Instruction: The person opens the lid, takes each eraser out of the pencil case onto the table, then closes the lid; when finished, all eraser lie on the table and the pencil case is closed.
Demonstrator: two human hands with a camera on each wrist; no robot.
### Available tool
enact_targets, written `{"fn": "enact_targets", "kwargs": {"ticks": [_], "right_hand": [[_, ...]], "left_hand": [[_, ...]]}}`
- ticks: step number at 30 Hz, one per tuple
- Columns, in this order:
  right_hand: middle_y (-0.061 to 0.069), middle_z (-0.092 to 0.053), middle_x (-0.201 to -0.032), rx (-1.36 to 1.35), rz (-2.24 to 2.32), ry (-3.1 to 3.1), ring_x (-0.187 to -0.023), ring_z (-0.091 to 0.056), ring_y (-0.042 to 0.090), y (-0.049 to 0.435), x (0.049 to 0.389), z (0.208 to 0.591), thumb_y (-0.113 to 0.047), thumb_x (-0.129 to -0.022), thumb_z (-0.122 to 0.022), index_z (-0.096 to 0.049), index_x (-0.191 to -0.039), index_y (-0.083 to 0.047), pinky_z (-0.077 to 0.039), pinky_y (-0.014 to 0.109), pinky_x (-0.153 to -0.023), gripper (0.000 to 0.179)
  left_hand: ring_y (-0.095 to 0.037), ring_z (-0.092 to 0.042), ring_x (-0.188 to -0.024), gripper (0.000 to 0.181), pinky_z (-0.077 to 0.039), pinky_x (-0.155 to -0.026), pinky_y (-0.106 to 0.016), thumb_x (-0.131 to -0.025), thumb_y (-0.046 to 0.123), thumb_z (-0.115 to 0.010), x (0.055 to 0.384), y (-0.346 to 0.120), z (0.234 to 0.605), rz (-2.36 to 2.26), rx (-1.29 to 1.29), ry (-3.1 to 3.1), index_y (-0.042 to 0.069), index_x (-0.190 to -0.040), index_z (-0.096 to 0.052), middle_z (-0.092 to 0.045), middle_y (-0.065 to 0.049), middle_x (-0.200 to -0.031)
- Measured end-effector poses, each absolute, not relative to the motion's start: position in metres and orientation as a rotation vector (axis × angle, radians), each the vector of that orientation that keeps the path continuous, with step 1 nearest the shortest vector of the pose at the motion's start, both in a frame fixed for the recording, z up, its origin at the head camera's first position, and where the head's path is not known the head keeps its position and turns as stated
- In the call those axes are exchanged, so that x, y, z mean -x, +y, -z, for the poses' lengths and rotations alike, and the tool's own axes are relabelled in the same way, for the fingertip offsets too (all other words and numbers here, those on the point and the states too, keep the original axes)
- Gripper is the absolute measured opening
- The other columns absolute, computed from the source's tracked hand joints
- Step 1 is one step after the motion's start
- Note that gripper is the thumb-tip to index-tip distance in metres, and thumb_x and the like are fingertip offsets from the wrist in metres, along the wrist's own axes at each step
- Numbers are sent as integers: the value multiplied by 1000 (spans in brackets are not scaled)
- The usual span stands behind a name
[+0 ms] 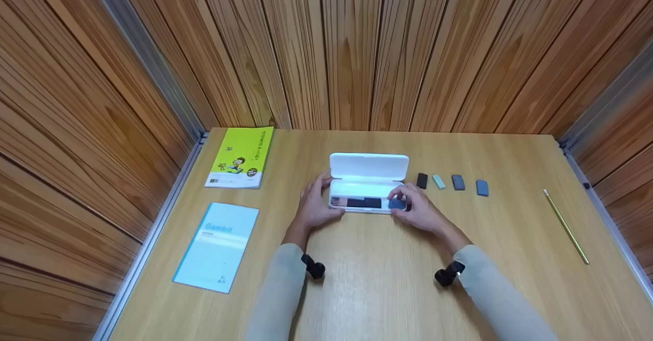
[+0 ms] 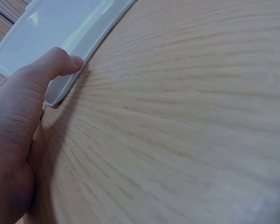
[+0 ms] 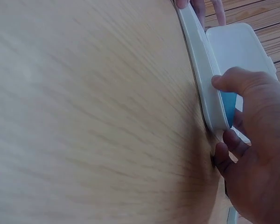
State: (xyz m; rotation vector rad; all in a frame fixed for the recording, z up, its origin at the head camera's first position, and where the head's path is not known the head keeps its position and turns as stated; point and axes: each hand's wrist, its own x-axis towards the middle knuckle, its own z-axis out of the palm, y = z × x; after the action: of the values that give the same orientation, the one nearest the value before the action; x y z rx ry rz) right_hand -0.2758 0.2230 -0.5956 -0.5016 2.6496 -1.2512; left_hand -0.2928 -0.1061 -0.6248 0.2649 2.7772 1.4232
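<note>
Though open, case [image 1: 367,188] lengthwise left-right.

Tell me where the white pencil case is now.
In the head view, the open white pencil case sits on the table between the left hand and the right hand, just left of the small black block.

Wooden table [image 1: 367,279] on my feed
I see a green book [image 1: 239,152], blue notebook [image 1: 217,249], open white case [image 1: 369,167], four small blocks [image 1: 458,183] and, far right, a gold pencil [image 1: 565,226].
</note>
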Motion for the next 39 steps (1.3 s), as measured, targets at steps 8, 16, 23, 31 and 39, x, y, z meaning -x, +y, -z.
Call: {"fn": "enact_targets", "kwargs": {"ticks": [8,16,23,31,39], "right_hand": [[14,-63,-123,519,1296,2647,-106,-55,27,223,278,592,-5,-103,-74,-67,-127,-15,-44,36,-90,27],[12,-63,-113,506,1429,2652,-97,-56,24,225,282,592,4,-100,-72,-64,-120,-8,-45,25,-83,25],[12,-62,-110,469,1489,2664,-98,-56,24,229,283,593,6,-99,-72,-61,-119,-6,-45,25,-84,26],[13,-66,-112,443,1475,2724,-102,-60,24,230,282,588,5,-101,-72,-61,-121,-5,-48,26,-90,25],[13,-67,-111,481,1528,2752,-100,-59,18,236,281,577,4,-101,-72,-61,-120,0,-48,24,-86,23]], "left_hand": [[-31,-49,-158,115,-21,-138,-64,-81,36,-98,293,-107,626,-1424,-279,2786,22,-175,-35,-65,-5,-163],[-31,-49,-160,114,-19,-140,-62,-81,35,-98,293,-106,626,-1423,-262,2782,25,-175,-34,-63,-4,-164],[-31,-48,-160,114,-19,-140,-63,-82,35,-98,293,-106,626,-1422,-265,2777,26,-175,-33,-63,-3,-165],[-33,-49,-157,113,-23,-137,-63,-81,36,-98,292,-106,623,-1413,-285,2788,22,-174,-35,-64,-5,-164],[-31,-48,-161,114,-19,-140,-63,-81,35,-98,293,-107,624,-1429,-286,2780,23,-175,-34,-64,-4,-164]]}}
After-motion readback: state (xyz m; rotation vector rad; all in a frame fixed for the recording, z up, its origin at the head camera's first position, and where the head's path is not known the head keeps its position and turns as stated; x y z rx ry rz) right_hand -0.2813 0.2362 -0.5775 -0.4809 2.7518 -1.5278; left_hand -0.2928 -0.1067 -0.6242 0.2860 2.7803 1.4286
